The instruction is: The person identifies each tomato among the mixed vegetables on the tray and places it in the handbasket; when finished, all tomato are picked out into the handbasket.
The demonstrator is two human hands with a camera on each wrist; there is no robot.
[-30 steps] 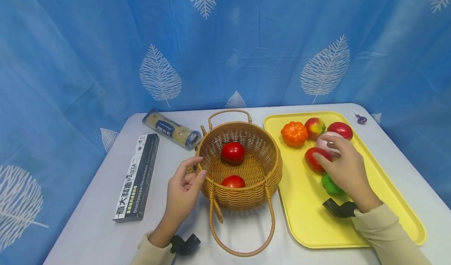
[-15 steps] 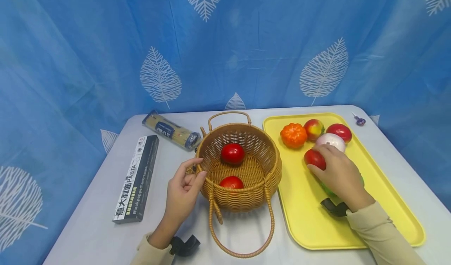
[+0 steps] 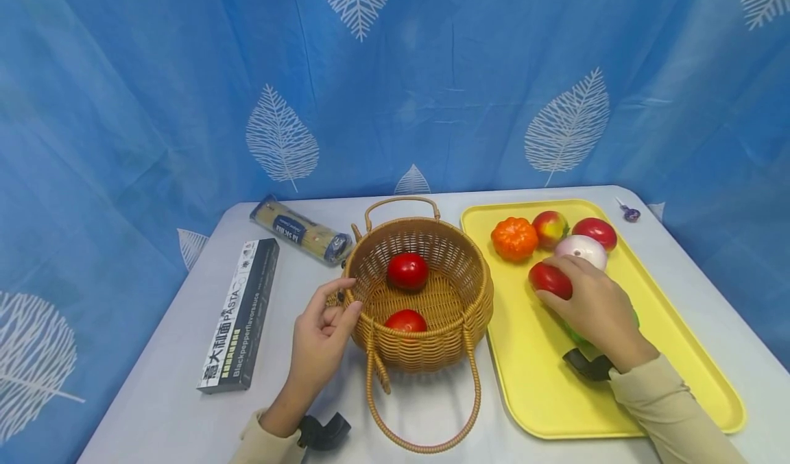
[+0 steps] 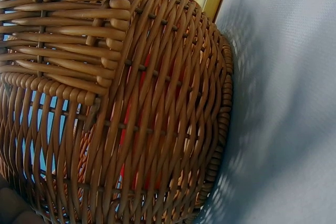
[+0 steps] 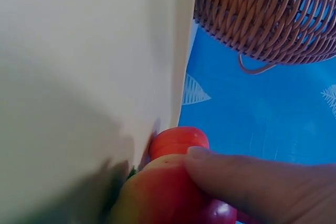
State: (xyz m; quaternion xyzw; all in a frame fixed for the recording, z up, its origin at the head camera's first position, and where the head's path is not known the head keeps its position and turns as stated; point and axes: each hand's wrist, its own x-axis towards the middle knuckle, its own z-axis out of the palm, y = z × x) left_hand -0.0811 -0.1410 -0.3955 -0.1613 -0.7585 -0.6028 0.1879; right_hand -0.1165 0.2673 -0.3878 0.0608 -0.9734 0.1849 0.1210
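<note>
My left hand (image 3: pixel 319 335) holds the left rim of a wicker basket (image 3: pixel 426 351) with curved thumb and fingers. Two glossy red fruits (image 3: pixel 407 271) lie inside, apart from each other. Over the yellow tray (image 3: pixel 543 402), my right hand (image 3: pixel 597 308) grips a red fruit (image 3: pixel 549 280) between thumb and fingers. In the right wrist view, that fruit (image 5: pixel 163 190) shows a yellowish side beside the thumb; its exact kind is unclear. A green pepper-like piece (image 3: pixel 634 319) is mostly hidden under the right hand. The woven wall (image 4: pixel 157 103) fills much of the left wrist view.
Also on the tray are an orange pumpkin (image 3: pixel 514 239), a red-yellow fruit (image 3: pixel 550 229), another red fruit (image 3: pixel 595 234) and a pale onion (image 3: pixel 583 250). A pasta box (image 3: pixel 239 316) and a pasta packet (image 3: pixel 301 229) lie left; a lollipop (image 3: pixel 630 213) lies far right. The basket's front handle (image 3: pixel 422 447) hangs down.
My right hand has come down over the red fruit, gripped it and shifted it slightly left. The left hand stays at the basket's rim.
</note>
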